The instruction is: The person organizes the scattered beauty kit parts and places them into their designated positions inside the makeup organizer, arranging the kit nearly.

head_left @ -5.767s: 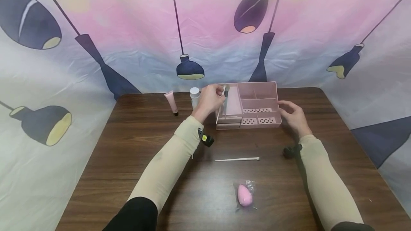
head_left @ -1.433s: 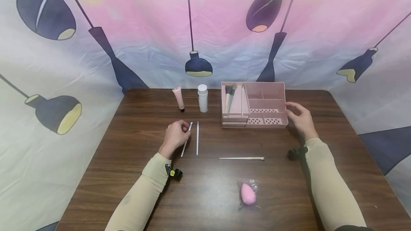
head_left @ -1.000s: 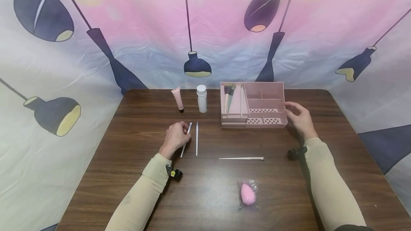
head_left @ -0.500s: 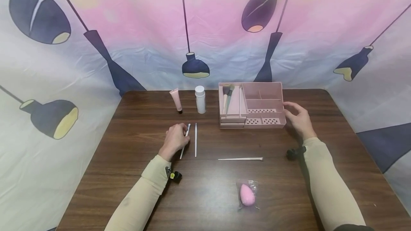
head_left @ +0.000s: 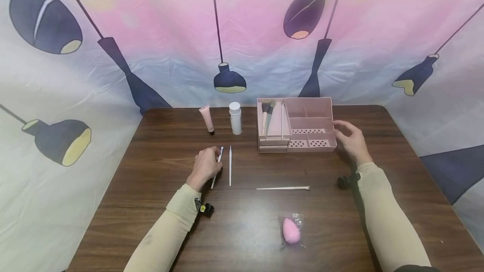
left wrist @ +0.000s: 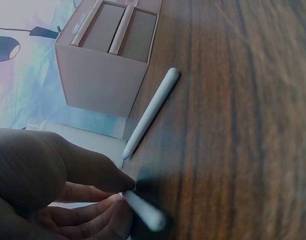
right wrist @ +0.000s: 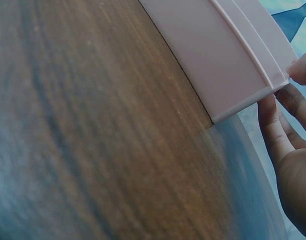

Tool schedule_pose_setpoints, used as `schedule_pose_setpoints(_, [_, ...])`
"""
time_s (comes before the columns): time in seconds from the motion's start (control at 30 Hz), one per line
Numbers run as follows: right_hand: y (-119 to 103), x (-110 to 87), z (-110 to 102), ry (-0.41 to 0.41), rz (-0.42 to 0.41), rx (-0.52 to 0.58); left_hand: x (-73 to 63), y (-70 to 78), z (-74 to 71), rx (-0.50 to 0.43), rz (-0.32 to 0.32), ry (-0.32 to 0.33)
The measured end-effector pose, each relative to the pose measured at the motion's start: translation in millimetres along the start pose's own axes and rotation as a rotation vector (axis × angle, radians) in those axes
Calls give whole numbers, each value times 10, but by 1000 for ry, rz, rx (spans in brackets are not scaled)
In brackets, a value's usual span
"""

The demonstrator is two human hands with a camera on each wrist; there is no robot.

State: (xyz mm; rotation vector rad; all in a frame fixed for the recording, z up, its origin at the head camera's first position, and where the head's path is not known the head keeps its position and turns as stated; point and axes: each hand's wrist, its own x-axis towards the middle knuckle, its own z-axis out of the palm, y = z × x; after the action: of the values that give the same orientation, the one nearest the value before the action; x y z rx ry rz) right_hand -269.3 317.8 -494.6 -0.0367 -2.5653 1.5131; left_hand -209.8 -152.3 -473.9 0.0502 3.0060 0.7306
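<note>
My left hand [head_left: 205,166] pinches a slim white brush [head_left: 222,151] between thumb and fingertips, low over the table at left of centre. In the left wrist view its rounded end [left wrist: 154,220] pokes out past the thumb. Just right of it lies a second slim white stick [head_left: 230,167]. My right hand [head_left: 352,142] touches the right end of the pink organizer [head_left: 273,149] with bent fingertips, thumb and index apart. In the organizer's left section stand two thick-headed brushes [head_left: 267,116] and a thin white brush [head_left: 282,119].
Behind the left hand stand a pink tube [head_left: 206,117] and a white bottle [head_left: 236,121]. Mid-table lies another white brush [head_left: 282,188], with a pink makeup sponge [head_left: 291,231] in a clear bag nearer me. A printed curtain [head_left: 181,74] hangs behind the table.
Since the oldest frame my left hand has left the organizer and come down to a white brush on the table; the organizer's thin white brush now stands farther right. The right hand stays put.
</note>
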Motion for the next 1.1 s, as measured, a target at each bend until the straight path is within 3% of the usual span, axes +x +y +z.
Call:
schedule_pose_setpoints(0.47, [-17, 4, -9, -14, 19, 2, -4, 69, -97, -38, 45, 69])
schedule_pose_setpoints(1.1, [9, 20, -4, -8, 11, -35, 97, 458, -331, -95, 197, 170])
